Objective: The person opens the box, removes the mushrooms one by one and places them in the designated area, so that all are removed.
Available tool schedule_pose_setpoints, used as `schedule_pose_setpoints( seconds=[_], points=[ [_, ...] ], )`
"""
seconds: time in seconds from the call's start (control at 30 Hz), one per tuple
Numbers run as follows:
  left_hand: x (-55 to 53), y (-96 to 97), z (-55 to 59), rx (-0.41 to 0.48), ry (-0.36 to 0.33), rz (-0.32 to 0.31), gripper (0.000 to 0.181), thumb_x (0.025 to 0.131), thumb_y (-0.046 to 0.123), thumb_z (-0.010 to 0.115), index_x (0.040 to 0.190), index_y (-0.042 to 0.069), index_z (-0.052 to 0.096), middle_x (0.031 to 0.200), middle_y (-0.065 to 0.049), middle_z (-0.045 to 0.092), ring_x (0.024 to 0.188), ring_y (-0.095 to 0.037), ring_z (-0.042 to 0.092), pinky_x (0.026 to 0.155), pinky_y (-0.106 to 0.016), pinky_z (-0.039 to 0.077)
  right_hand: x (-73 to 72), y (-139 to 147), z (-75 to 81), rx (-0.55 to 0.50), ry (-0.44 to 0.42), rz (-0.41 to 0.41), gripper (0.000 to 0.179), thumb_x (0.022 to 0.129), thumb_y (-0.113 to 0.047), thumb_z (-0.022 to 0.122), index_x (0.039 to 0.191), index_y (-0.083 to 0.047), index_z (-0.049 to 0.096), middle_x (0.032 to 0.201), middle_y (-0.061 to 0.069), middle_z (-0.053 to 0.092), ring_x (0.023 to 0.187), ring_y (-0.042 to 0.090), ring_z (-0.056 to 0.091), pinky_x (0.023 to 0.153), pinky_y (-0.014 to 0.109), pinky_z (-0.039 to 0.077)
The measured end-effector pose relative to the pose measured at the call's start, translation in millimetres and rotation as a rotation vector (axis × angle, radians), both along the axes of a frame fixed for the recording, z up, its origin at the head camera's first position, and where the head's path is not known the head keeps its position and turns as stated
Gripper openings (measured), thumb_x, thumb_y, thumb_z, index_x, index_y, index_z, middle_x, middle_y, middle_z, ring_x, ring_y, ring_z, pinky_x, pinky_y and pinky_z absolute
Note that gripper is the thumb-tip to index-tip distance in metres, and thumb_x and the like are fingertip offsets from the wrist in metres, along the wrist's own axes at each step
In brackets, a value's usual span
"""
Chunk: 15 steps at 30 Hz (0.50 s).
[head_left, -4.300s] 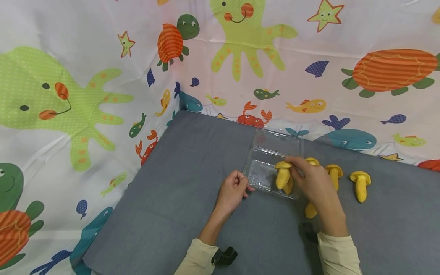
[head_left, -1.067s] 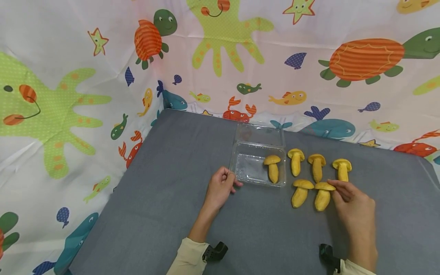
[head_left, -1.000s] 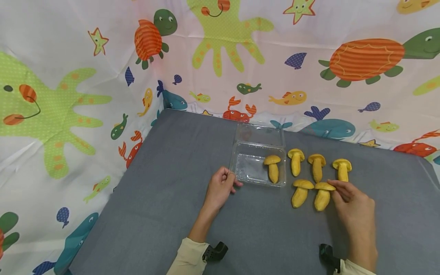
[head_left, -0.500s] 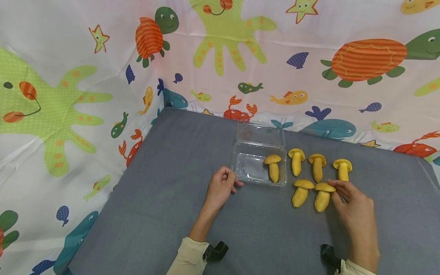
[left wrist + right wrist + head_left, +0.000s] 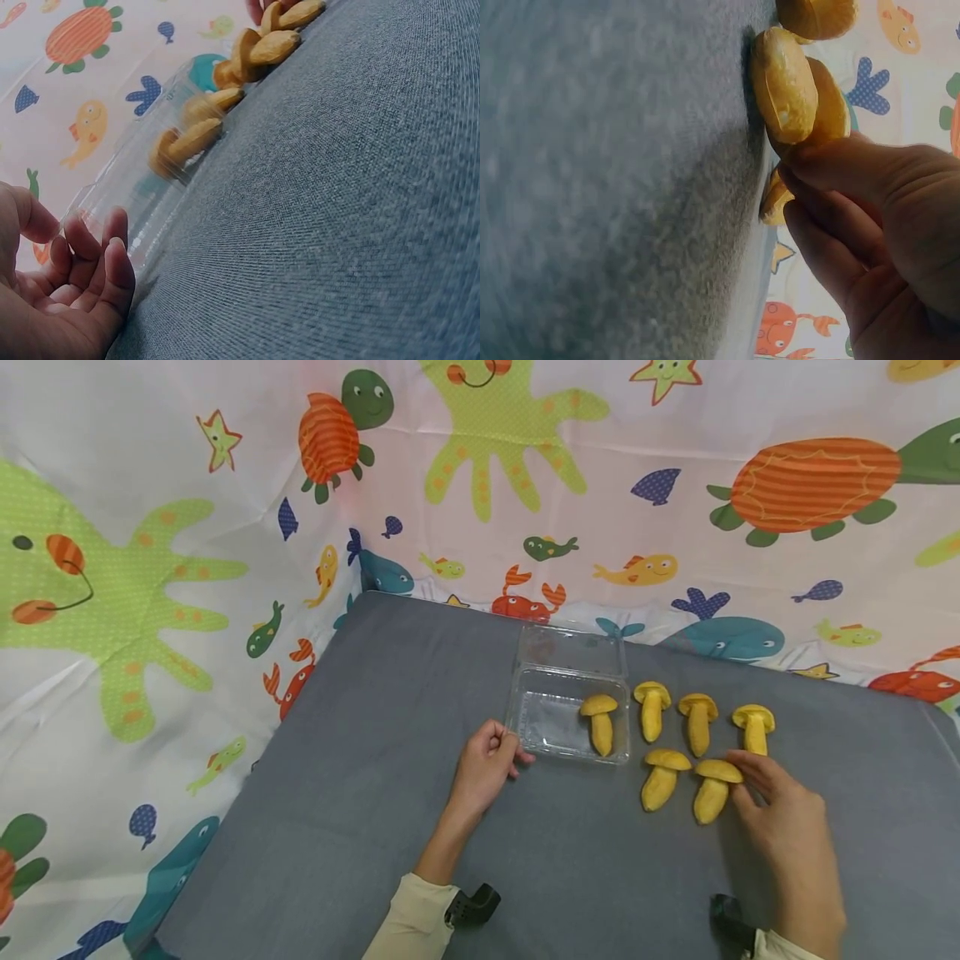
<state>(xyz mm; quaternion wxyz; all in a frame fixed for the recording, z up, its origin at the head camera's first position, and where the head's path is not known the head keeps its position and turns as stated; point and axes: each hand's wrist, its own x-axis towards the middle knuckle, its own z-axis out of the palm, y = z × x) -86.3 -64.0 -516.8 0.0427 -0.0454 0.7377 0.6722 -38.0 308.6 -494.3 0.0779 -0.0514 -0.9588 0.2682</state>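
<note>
My left hand pinches the near left corner of a clear plastic clamshell box whose lid lies back, away from me. Inside the box, toward its right side, lies one yellow mushroom. My right hand holds the cap edge of another yellow mushroom between thumb and fingers, close over the cloth; in the right wrist view the thumb overlaps its cap. Left of it lies a similar mushroom. Three more, a left one, a middle one and a right one, form a row behind.
Grey cloth covers the table. A white curtain printed with sea animals hangs along its back and left edges. Dark wrist devices sit on both wrists.
Over four seconds, my right hand has carried a mushroom from the box to the front row on the cloth. In the last half second that mushroom's stem tilts slightly. The left hand keeps its grip.
</note>
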Motion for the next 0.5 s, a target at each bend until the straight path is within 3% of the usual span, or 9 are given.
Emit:
schedule_pose_setpoints(
  seconds=[0.1, 0.27, 0.43, 0.5],
  points=[
    [0.2, -0.1, 0.2, 0.005, -0.002, -0.005, 0.011, 0.099, 0.013, 0.056, 0.091, 0.007, 0.060, 0.085, -0.013, 0.079, 0.064, -0.034, 0.067, 0.061, -0.028, 0.051, 1.1, 2, 1.7, 0.012, -0.011, 0.020, 0.047, 0.092, 0.005, 0.068, 0.138, -0.006, 0.065, 0.127, 0.025, 0.071, 0.121, 0.056, 0.063, 0.092, 0.065, 0.046],
    [-0.4, 0.0, 0.7, 0.007, 0.002, -0.015, 0.012, 0.100, 0.013, 0.055, 0.091, 0.008, 0.060, 0.085, -0.012, 0.079, 0.066, -0.038, 0.067, 0.060, -0.025, 0.049, 2.6, 7, 7.6, 0.052, -0.099, 0.036, 0.052, 0.092, 0.004, 0.063, 0.143, -0.006, 0.060, 0.134, 0.029, 0.066, 0.118, 0.057, 0.062, 0.084, 0.064, 0.046],
    [-0.2, -0.9, 0.8, 0.010, 0.007, -0.011, 0.011, 0.100, 0.012, 0.056, 0.091, 0.006, 0.060, 0.085, -0.013, 0.079, 0.066, -0.042, 0.067, 0.058, -0.022, 0.046, 1.2, 7, 18.7, 0.102, -0.113, 0.007, 0.052, 0.092, 0.003, 0.058, 0.144, -0.004, 0.059, 0.129, 0.033, 0.067, 0.079, 0.039, 0.059, 0.066, 0.051, 0.044],
    [0.0, -1.3, 0.3, 0.011, 0.007, -0.006, 0.011, 0.100, 0.012, 0.057, 0.092, 0.005, 0.060, 0.085, -0.014, 0.079, 0.067, -0.043, 0.067, 0.057, -0.022, 0.045, 0.6, 4, 22.2, 0.107, -0.090, -0.009, 0.050, 0.093, 0.002, 0.059, 0.142, -0.004, 0.060, 0.123, 0.034, 0.069, 0.074, 0.034, 0.054, 0.063, 0.047, 0.040]
  ],
)
